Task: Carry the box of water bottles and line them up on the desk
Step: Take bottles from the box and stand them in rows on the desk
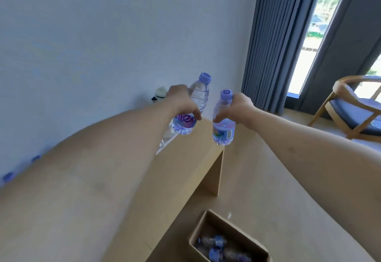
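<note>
The box (226, 239) sits on the floor beside the desk (191, 148), several bottles left inside, count unclear. Each hand's fingers grip one bottle over the desk's far end: left hand (181, 101) around the left bottle (192, 107), right hand (237, 107) on the right bottle (223, 127), neither set down; two caps (8, 176) show by the desk's wall edge

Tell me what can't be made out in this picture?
All in the head view:
- Row on the desk: the left forearm hides it; only two purple caps show.
- Cardboard box: cut off by the bottom edge and blurred, so its bottles can't be counted.
- Small white object behind the left hand: mostly hidden, unidentifiable.
</note>
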Available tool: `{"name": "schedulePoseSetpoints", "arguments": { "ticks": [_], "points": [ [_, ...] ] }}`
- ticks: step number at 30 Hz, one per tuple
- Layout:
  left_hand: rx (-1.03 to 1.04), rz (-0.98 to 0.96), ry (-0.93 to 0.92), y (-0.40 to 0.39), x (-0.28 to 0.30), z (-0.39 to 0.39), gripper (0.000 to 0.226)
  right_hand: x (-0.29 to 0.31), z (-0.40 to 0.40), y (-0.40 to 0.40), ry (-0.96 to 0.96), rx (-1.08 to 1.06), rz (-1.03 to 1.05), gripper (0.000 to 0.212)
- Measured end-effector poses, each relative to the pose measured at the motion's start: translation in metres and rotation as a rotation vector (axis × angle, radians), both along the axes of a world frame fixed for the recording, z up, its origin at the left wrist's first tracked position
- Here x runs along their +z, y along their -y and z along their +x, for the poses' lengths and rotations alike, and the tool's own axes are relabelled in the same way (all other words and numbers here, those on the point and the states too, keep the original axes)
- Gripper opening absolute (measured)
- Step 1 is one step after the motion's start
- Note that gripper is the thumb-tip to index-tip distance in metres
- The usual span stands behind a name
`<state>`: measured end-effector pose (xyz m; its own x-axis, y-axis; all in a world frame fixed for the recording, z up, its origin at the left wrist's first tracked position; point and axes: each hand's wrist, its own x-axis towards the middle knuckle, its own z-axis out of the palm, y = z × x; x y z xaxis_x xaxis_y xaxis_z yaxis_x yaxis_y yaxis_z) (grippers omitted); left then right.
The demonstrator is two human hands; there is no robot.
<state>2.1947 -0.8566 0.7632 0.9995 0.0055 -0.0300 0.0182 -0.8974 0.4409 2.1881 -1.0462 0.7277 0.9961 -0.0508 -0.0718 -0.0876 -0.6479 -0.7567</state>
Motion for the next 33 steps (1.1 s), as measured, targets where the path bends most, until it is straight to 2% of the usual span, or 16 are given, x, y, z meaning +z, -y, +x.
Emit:
{"name": "schedulePoseSetpoints", "arguments": {
  "ticks": [7, 13, 17, 22, 27, 33],
  "points": [
    [0.186, -0.137, 0.037, -0.119, 0.020, -0.037, 0.084, 0.007, 0.001, -0.120, 0.006, 0.212, 0.092, 0.053],
    [0.329, -0.209, -0.010, -0.204, 0.001, -0.068, 0.088, -0.005, -0.004, -0.211, 0.039, 0.417, -0.007, 0.055],
    [0.434, -0.199, -0.014, -0.248, -0.015, -0.078, 0.083, -0.015, 0.002, -0.258, -0.017, 0.522, -0.005, 0.062],
    [0.545, -0.148, -0.030, -0.291, -0.038, -0.084, 0.071, -0.031, 0.015, -0.314, -0.024, 0.659, -0.114, 0.065],
    [0.611, -0.004, -0.083, -0.320, -0.061, -0.093, 0.076, -0.052, 0.020, -0.357, -0.028, 0.800, -0.150, 0.062],
    [0.682, 0.006, -0.172, -0.342, -0.089, -0.105, 0.077, -0.082, 0.020, -0.393, -0.044, 0.956, -0.197, 0.060]
  ]
}}
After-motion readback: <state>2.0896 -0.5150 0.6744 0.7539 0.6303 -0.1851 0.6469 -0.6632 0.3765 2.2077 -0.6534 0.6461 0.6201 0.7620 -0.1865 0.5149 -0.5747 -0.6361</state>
